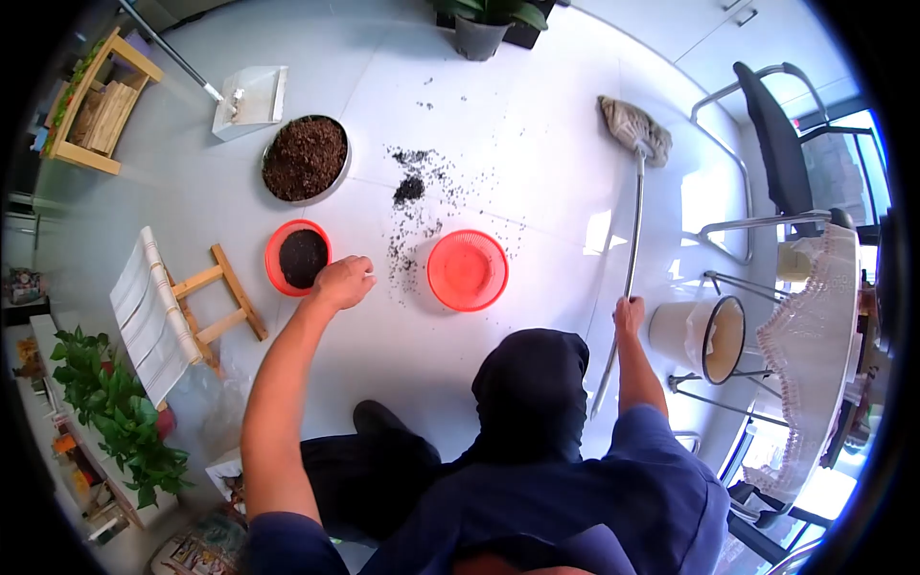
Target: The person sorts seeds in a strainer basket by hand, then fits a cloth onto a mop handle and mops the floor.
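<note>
My left hand is closed, fingers curled, beside the right edge of a red plastic pot with dark soil in it. Whether anything is in its fingers is hidden. My right hand grips the metal handle of a mop, whose grey-brown head rests on the floor farther away. Between my hands sits a red plastic basket with nothing in it. Dark soil is spilled across the tiles behind and left of the basket. A round basin of brown soil stands behind the pot.
At the far left are a white dustpan and a wooden rack. A wooden folding stool and leafy plants stand nearer. A potted plant is at the back. On the right are a cream bucket and a chair.
</note>
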`<state>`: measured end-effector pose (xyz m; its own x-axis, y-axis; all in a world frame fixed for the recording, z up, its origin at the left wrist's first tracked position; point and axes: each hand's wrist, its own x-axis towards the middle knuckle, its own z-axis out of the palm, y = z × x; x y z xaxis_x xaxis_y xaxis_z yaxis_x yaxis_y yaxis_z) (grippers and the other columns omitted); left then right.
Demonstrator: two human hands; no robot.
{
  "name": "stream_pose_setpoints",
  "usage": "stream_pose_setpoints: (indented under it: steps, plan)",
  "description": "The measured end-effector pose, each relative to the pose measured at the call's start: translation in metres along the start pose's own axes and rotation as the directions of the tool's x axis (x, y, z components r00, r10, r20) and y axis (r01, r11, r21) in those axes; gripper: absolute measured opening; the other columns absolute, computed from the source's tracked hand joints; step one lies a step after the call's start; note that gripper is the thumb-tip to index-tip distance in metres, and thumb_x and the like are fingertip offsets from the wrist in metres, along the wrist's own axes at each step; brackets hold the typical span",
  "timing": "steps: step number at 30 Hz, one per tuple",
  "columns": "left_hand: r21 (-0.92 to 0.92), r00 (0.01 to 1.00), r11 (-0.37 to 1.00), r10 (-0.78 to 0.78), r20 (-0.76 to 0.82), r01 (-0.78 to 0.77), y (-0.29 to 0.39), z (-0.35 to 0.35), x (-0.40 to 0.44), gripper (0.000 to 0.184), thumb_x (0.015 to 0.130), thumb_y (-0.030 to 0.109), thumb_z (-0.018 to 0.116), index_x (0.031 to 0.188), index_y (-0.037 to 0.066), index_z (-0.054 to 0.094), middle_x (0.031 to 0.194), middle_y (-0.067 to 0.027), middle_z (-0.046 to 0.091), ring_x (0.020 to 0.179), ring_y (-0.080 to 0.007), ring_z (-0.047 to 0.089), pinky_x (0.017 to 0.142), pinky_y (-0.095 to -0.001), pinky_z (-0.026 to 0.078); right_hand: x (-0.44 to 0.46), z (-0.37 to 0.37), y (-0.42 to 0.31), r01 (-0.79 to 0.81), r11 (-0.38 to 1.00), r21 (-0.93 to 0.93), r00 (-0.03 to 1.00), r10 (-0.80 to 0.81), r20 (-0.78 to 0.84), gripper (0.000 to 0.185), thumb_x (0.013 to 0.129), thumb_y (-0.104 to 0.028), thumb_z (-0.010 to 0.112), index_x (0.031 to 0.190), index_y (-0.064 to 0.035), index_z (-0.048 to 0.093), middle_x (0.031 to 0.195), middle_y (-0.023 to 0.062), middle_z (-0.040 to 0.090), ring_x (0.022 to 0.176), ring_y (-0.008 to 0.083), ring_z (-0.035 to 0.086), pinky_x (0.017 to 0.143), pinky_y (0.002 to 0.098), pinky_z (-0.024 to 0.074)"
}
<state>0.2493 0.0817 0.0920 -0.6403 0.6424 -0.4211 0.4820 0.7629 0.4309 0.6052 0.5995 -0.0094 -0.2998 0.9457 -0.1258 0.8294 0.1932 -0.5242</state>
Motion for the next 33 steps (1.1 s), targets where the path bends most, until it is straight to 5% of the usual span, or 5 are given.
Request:
stream_pose_setpoints:
  steps: [5, 11, 15, 23, 33]
  plan:
    - [0.078, 0.994, 0.997, 0.009, 0.105, -0.018, -0.008, 0.000, 0.029, 0.031, 0.088, 0.030, 0.055, 0.107, 0.007, 0.062, 0.104, -0.0151, 0.065, 0.099, -0.0314, 0.061, 0.087, -0.0414, 0.048, -0.080, -0.083, -0.021, 0.243, 0.966, -0.092, 0.966, -0.249, -0.064, 0.033, 0.086, -0.031, 0.058, 0.086, 0.0019, 0.056, 0.075, 0.0192, 0.058, 0.071, 0.0339, 0.056, 0.069, 0.0444, 0.0444]
    - [0.020, 0.994, 0.999, -0.053, 0.098, 0.051, -0.022, -0.002, 0.046, 0.030, 0.088, 0.028, 0.053, 0.101, 0.004, 0.067, 0.104, -0.0178, 0.066, 0.099, -0.0330, 0.063, 0.087, -0.0421, 0.049, -0.133, -0.102, -0.102, 0.490, 0.871, 0.040, 0.862, -0.491, 0.130, 0.025, 0.086, -0.024, 0.063, 0.086, -0.0002, 0.054, 0.070, 0.0153, 0.056, 0.064, 0.0262, 0.054, 0.062, 0.0378, 0.0441]
    - [0.095, 0.993, 0.995, 0.006, 0.121, -0.018, -0.021, -0.005, 0.050, 0.030, 0.085, 0.026, 0.053, 0.097, 0.003, 0.068, 0.101, -0.0192, 0.067, 0.095, -0.0336, 0.063, 0.085, -0.0423, 0.049, -0.118, -0.065, -0.201, 0.657, 0.752, -0.054, 0.740, -0.630, 0.238, 0.023, 0.085, -0.022, 0.062, 0.088, -0.0001, 0.055, 0.074, 0.0204, 0.060, 0.068, 0.0358, 0.059, 0.063, 0.0421, 0.0452]
    - [0.054, 0.998, 0.998, -0.037, 0.047, 0.034, -0.012, -0.034, 0.031, 0.028, 0.083, 0.023, 0.052, 0.096, 0.005, 0.069, 0.095, -0.0175, 0.068, 0.091, -0.0325, 0.065, 0.083, -0.0413, 0.051, -0.077, 0.031, -0.393, 0.821, 0.518, -0.241, 0.571, -0.761, 0.309, 0.019, 0.087, -0.022, 0.056, 0.099, -0.0074, 0.056, 0.088, 0.0223, 0.065, 0.085, 0.0419, 0.062, 0.073, 0.0504, 0.0477]
    - [-0.020, 0.999, 0.999, -0.041, 0.027, 0.042, -0.014, -0.036, 0.044, 0.030, 0.081, 0.016, 0.052, 0.102, 0.000, 0.068, 0.106, -0.0197, 0.066, 0.097, -0.0324, 0.064, 0.085, -0.0411, 0.051, -0.122, -0.025, -0.369, 0.813, 0.367, -0.451, 0.567, -0.675, 0.473, 0.018, 0.090, -0.021, 0.051, 0.101, -0.0084, 0.057, 0.082, 0.0219, 0.065, 0.080, 0.0424, 0.062, 0.071, 0.0513, 0.0482]
